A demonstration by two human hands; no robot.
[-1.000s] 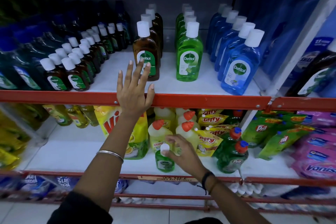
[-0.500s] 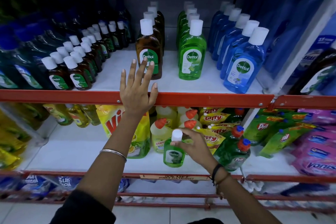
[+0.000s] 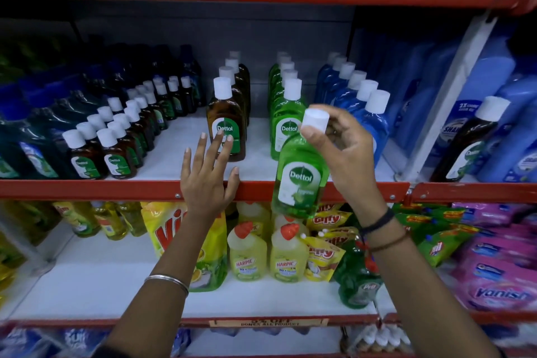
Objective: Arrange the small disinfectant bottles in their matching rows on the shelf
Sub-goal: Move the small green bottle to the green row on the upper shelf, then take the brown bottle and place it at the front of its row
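Observation:
My right hand (image 3: 347, 154) grips a small green Dettol bottle (image 3: 300, 174) by its white cap, hanging it in front of the red shelf edge (image 3: 87, 189), just before the row of green Dettol bottles (image 3: 286, 113). My left hand (image 3: 207, 177) rests flat on that shelf edge, fingers spread, in front of the row of brown Dettol bottles (image 3: 228, 125). A row of blue Dettol bottles (image 3: 363, 107) stands to the right of the green one. Rows of small brown bottles (image 3: 116, 139) fill the shelf's left part.
Dark teal bottles (image 3: 26, 139) crowd the far left; big blue bottles (image 3: 494, 102) stand beyond a white divider on the right. On the lower shelf are yellow Harpic bottles (image 3: 267, 256), a yellow Vim pouch (image 3: 186, 238), green Pril bottles (image 3: 359, 282) and pink Vanish packs (image 3: 499, 279).
My right hand has lifted the small green bottle from the lower shelf up to the level of the upper shelf. The view has tilted up. My left hand stays on the shelf edge.

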